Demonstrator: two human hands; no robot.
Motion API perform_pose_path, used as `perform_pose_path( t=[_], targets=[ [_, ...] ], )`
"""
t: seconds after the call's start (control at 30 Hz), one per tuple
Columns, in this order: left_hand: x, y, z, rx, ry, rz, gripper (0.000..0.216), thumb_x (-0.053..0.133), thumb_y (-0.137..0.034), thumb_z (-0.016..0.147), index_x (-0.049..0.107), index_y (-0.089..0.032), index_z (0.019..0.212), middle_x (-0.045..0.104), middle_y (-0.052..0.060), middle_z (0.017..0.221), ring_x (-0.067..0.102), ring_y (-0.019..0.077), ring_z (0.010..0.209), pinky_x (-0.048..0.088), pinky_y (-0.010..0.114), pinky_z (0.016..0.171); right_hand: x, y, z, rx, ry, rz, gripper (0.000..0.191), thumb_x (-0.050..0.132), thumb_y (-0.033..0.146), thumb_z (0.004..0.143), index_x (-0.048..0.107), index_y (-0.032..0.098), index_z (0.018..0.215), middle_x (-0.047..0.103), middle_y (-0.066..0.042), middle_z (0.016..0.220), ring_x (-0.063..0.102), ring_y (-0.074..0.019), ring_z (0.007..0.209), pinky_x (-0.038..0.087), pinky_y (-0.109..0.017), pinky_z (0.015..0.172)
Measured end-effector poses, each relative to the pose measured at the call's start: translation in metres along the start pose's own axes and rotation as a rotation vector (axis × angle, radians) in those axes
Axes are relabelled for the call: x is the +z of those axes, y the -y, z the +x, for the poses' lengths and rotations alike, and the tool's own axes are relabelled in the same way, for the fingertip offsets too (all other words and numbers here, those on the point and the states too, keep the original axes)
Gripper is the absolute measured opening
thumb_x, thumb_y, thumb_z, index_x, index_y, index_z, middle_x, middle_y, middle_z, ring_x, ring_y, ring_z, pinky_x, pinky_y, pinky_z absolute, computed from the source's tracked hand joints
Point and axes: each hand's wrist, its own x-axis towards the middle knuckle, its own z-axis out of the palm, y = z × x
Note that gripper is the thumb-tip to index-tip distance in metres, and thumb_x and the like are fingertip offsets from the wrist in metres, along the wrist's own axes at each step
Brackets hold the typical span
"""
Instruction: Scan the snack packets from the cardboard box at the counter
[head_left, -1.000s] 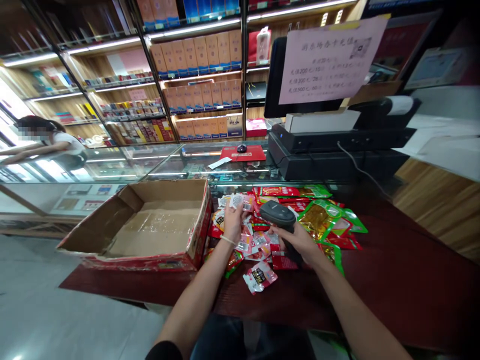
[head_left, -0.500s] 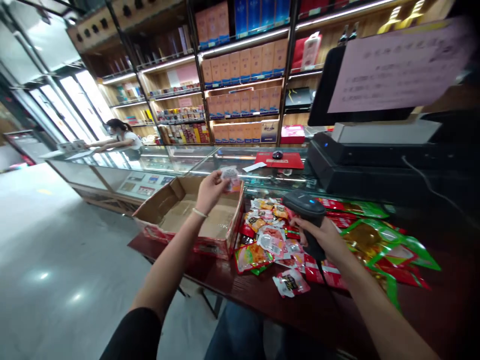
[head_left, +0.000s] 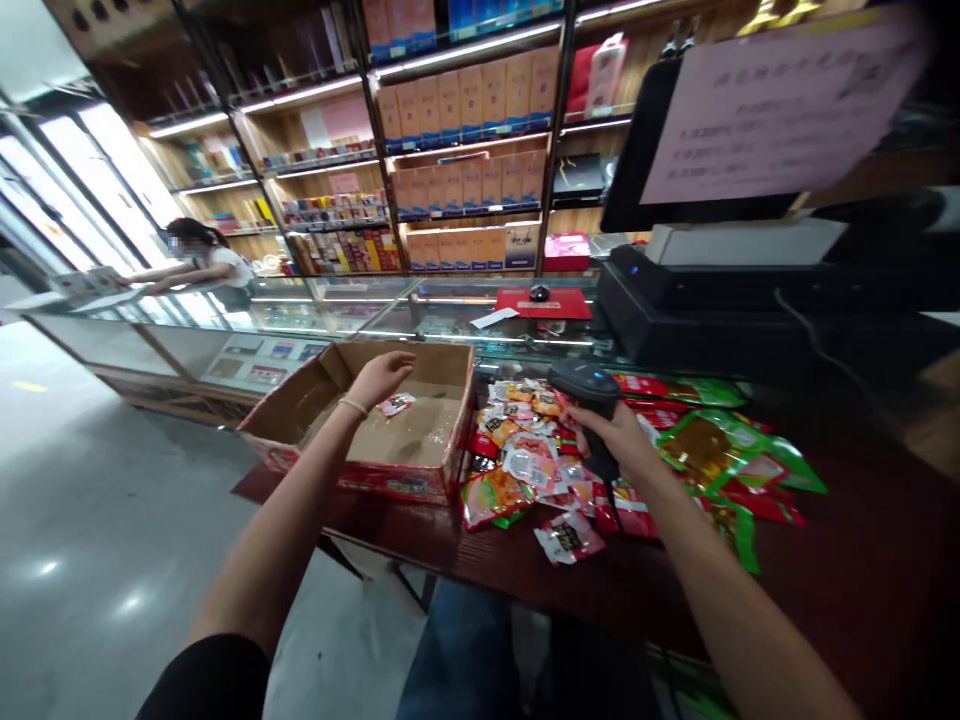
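Observation:
My left hand [head_left: 381, 377] hovers over the open cardboard box [head_left: 292, 420], fingers spread, holding nothing. A small red and white snack packet [head_left: 395, 405] is just under it inside the box, apart from the fingers. My right hand [head_left: 619, 440] is wrapped round the grip of a black barcode scanner [head_left: 585, 383], whose head points left over a heap of small snack packets [head_left: 525, 460] on the dark red table [head_left: 825, 590].
Larger green and red packets [head_left: 720, 450] lie right of the heap. A black till with a screen and pink notice [head_left: 772, 110] stands behind. A glass counter [head_left: 352, 315] and stocked shelves lie beyond. Another person [head_left: 199, 270] leans on the far left counter.
My left hand carried a packet from the heap over to the box and let it go; the packet now drops inside. My right hand kept the scanner over the heap.

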Motion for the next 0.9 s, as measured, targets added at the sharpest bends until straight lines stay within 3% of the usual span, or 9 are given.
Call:
perform_pose_path(
  t=[0.17,0.27,0.37,0.53,0.67,0.77,0.9],
  targets=[
    [0.029,-0.081,-0.004,0.229,0.022,-0.053,0.031,0.053,-0.033,0.087,0.068,-0.022,0.112,0.071,0.004,0.114,0.065,0.0214,0.105,0.049,0.034,0.095,-0.043,0.001,-0.008,0.005,-0.109,0.027,0.029,0.07,0.045,0.077,0.064,0.016,0.076,0.054,0.002,0.041,0.047,-0.0114,0.034,0.039,-0.023,0.037],
    [0.063,-0.126,-0.007,0.295,0.053,-0.054,0.028,0.053,-0.031,0.088,0.068,-0.022,0.111,0.072,0.004,0.109,0.067,0.0209,0.1,0.05,0.034,0.092,-0.068,0.001,-0.015,0.008,-0.198,0.04,0.028,0.071,0.043,0.075,0.064,0.017,0.079,0.058,0.002,0.046,0.047,-0.0104,0.035,0.038,-0.022,0.036],
    [0.108,-0.16,-0.007,0.352,0.091,-0.065,0.027,0.054,-0.028,0.089,0.068,-0.021,0.111,0.073,0.004,0.107,0.067,0.021,0.099,0.051,0.034,0.09,-0.094,-0.003,-0.023,-0.029,-0.277,0.061,0.029,0.073,0.041,0.073,0.063,0.019,0.089,0.067,0.0,0.065,0.049,-0.009,0.038,0.038,-0.022,0.036],
    [0.189,-0.192,-0.008,0.422,0.181,-0.106,0.027,0.058,-0.023,0.086,0.067,-0.019,0.111,0.073,0.007,0.105,0.067,0.0216,0.096,0.051,0.033,0.086,-0.132,-0.015,-0.037,-0.019,-0.358,0.03,0.028,0.072,0.042,0.074,0.062,0.019,0.087,0.062,0.002,0.055,0.049,-0.0107,0.037,0.039,-0.022,0.036],
    [0.24,-0.208,-0.013,0.451,0.259,-0.084,0.026,0.06,-0.026,0.085,0.066,-0.019,0.11,0.072,0.006,0.101,0.067,0.0208,0.093,0.051,0.03,0.083,-0.146,-0.019,-0.042,-0.028,-0.408,0.07,0.028,0.072,0.042,0.075,0.063,0.021,0.092,0.061,0.003,0.055,0.05,-0.0112,0.039,0.04,-0.022,0.037],
    [0.263,-0.223,-0.019,0.511,0.273,0.004,0.032,0.057,-0.028,0.088,0.061,-0.019,0.119,0.07,0.008,0.108,0.064,0.0218,0.098,0.05,0.031,0.085,-0.148,-0.017,-0.044,-0.039,-0.402,0.083,0.028,0.07,0.041,0.078,0.064,0.021,0.095,0.058,0.004,0.051,0.05,-0.0119,0.039,0.04,-0.022,0.038],
    [0.278,-0.244,-0.033,0.538,0.28,0.315,0.043,0.049,-0.019,0.09,0.049,-0.016,0.133,0.064,0.014,0.11,0.06,0.0266,0.104,0.05,0.036,0.083,-0.146,-0.014,-0.046,-0.041,-0.389,0.077,0.026,0.069,0.042,0.079,0.065,0.02,0.094,0.055,0.004,0.047,0.048,-0.012,0.038,0.04,-0.023,0.038]
  ],
)
